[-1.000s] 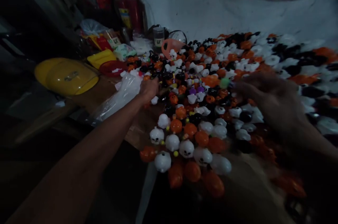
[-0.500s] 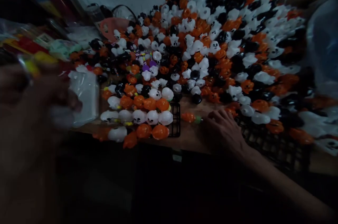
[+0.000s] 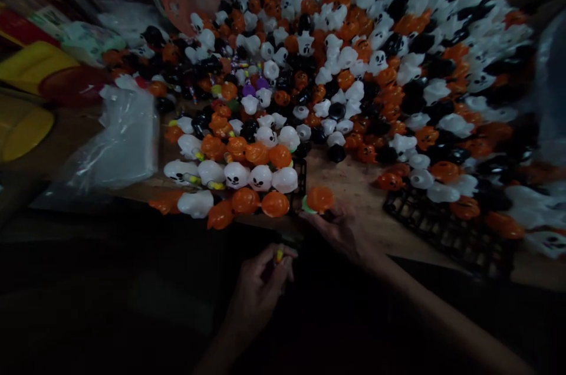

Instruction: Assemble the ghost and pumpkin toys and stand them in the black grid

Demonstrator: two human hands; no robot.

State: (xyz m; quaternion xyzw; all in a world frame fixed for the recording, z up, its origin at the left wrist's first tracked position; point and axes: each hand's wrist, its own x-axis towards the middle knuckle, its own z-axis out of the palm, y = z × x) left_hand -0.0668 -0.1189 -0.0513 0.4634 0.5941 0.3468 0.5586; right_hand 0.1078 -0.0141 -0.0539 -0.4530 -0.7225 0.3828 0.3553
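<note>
Near the table's front edge, my right hand (image 3: 342,230) has its fingers round an orange pumpkin piece (image 3: 321,199) with a green part at its left side. Lower and to the left, my left hand (image 3: 265,278) pinches a small yellow piece (image 3: 279,255) between thumb and fingers. Left of the pumpkin lie rows of pieces: white ghost heads (image 3: 260,177) with black faces, and orange pumpkins (image 3: 275,203) in front of them. A black grid (image 3: 301,177) shows at the right end of these rows.
A large heap of white, orange and black figures (image 3: 354,56) covers the back and right. Clear plastic bags (image 3: 128,133) lie at the left, beside a yellow round object (image 3: 26,127). An orange basket (image 3: 188,9) stands behind. Another black grid (image 3: 442,233) lies at the right front.
My left hand has come from the far left to the middle front. My right hand has moved left and now holds an orange pumpkin piece. The view has shifted slightly.
</note>
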